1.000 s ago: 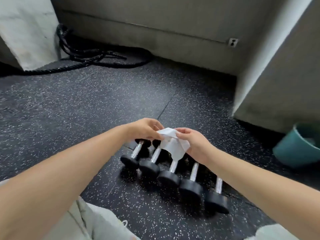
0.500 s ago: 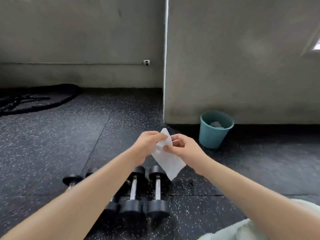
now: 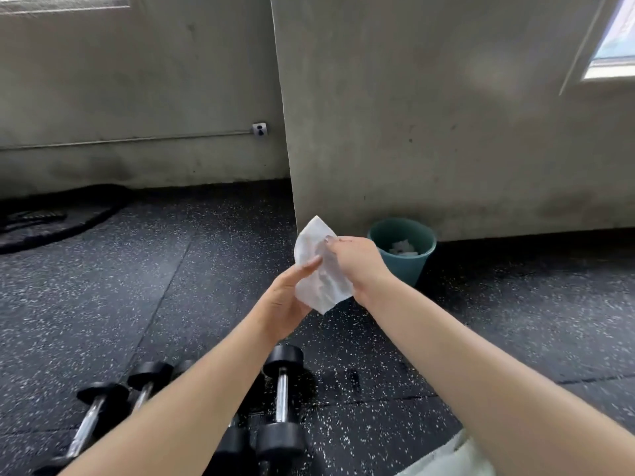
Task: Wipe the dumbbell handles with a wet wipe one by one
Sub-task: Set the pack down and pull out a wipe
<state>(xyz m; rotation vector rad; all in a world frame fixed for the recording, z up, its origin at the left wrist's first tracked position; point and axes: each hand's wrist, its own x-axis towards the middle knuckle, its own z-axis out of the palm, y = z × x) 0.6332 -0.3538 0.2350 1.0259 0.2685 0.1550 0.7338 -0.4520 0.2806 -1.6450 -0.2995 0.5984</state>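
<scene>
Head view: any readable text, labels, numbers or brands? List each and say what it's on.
No readable text in this view.
dumbbells: no numbers or brand visible on the black ends.
wet wipe: plain white, no print.
teal bin: no label showing.
wall outlet: too small to show any marking.

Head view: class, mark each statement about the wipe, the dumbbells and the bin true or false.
1. The left grip and right grip both hold the wet wipe. True.
2. The wet wipe is pressed on a dumbbell handle. False: it is held in the air, clear of the dumbbells.
3. The dumbbells lie on the speckled floor. True.
4. The teal bin is empty. False: white crumpled pieces lie inside.
</scene>
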